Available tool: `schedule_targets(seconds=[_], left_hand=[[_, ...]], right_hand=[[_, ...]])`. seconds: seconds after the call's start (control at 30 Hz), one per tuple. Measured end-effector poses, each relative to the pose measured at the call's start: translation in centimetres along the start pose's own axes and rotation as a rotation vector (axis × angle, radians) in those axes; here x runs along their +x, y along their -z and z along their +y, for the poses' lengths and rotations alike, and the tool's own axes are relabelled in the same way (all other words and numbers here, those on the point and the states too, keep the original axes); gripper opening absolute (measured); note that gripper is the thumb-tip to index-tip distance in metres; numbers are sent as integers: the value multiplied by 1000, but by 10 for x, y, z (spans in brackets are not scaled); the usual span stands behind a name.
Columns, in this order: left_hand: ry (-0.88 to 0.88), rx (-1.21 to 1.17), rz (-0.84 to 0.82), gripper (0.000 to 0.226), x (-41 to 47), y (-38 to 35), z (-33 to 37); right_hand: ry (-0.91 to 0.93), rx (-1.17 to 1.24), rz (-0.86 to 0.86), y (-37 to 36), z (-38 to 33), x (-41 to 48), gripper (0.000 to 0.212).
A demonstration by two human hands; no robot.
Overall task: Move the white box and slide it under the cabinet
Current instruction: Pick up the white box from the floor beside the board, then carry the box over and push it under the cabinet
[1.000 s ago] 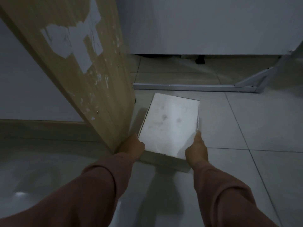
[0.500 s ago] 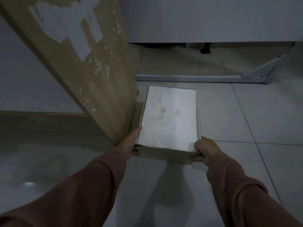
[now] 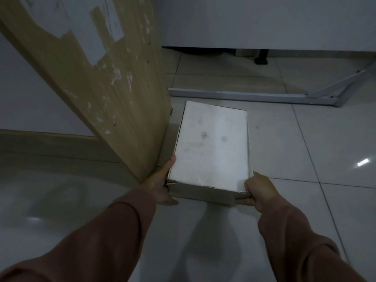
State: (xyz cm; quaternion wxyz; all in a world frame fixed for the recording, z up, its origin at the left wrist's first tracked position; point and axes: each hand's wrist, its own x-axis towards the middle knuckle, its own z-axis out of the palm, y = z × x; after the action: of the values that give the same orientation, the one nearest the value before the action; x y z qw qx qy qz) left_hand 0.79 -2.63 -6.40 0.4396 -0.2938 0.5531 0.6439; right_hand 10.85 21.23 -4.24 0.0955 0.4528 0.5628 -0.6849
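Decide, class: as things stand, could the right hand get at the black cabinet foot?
Probably not yet. The right hand grips the box, and the metal bar lies across the floor between it and the foot, far back under the cabinet.

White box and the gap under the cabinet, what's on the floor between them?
In the head view, a grey metal bar lies flat across the tiles between the white box and the cabinet.

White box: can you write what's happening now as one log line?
white box: on floor, not under cabinet | left hand: gripping near-left corner | right hand: gripping near-right corner
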Motion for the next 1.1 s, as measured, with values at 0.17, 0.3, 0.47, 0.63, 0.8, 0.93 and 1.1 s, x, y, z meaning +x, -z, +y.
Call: schedule_targets(seconds=[0.17, 0.3, 0.47, 0.63, 0.8, 0.93, 1.1], left_hand=[[-86, -131, -20, 69, -18, 4, -9], [-116, -210, 14, 64, -35, 11, -19], [-189, -162, -67, 42, -59, 19, -23], [-231, -58, -168, 48, -83, 40, -23], [-274, 123, -248, 49, -104, 67, -22], [-303, 231, -293, 48, -126, 81, -21], [-290, 362, -305, 59, -152, 116, -25]], right_hand=[[51, -158, -35, -8, -9, -9, 44], [118, -282, -56, -15, -15, -23, 50], [215, -383, -38, -17, -20, -47, 40], [324, -591, 105, -19, -21, -82, 31], [406, -653, 214, -26, -10, -122, 10], [378, -669, 217, -32, -8, -155, 15], [158, -474, 79, -42, 14, -192, 8]])
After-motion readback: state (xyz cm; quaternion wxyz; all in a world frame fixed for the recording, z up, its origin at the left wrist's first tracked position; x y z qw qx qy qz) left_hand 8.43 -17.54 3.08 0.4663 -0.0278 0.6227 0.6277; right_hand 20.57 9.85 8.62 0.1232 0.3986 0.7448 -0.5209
